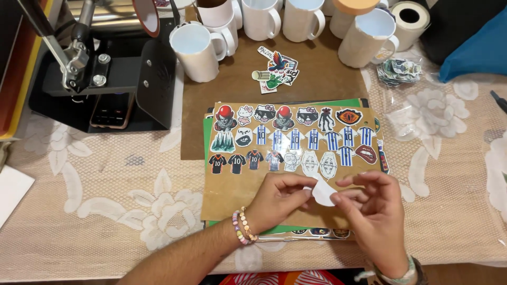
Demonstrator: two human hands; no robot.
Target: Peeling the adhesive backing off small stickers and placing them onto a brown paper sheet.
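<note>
Both my hands meet over the lower part of a brown sheet (232,198) covered with rows of cut-out stickers (293,138). My left hand (277,198), with a bead bracelet on the wrist, and my right hand (372,208) pinch a small white sticker piece (322,192) between their fingertips, just below the lowest sticker row. The piece shows only its blank white side. The brown sheet lies on a stack of green and printed sheets (280,229).
Several white mugs (196,50) stand along the back of the lace-covered table (105,200). A black mug press (105,68) sits at back left. Loose stickers (277,71) lie on a brown mat, a sticker pile (398,71) at right, a tape roll (412,16) behind.
</note>
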